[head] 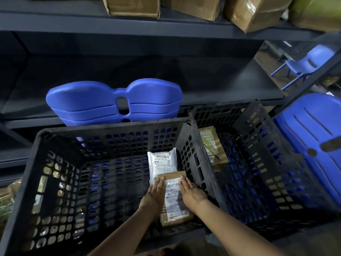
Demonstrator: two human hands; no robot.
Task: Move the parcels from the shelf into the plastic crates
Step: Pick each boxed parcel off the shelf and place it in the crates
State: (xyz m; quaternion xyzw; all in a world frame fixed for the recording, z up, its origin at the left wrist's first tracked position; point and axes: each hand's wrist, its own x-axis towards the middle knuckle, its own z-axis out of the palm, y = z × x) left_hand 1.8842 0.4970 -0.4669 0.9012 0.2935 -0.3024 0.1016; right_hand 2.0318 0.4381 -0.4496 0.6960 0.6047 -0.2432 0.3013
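Note:
Two black plastic crates stand side by side below me, the left crate [110, 126] and the right crate [258, 115]. In the left crate a brown cardboard parcel [174, 200] with a white label lies against the right wall. My left hand [156, 191] lies flat with straight fingers on its left side. My right hand [190, 193] lies flat on its right side. A white plastic mailer [162, 163] lies just behind it. The right crate holds a brown parcel [214, 146] with a greenish label. Several cardboard boxes [132, 6] sit on the top shelf.
The dark metal shelf [147, 80] stands behind the crates, its middle level bare. Stacked blue plastic chairs [114, 100] rise behind the left crate. More blue chairs [311, 130] stand at the right. Some packages [7, 200] lie at the far left.

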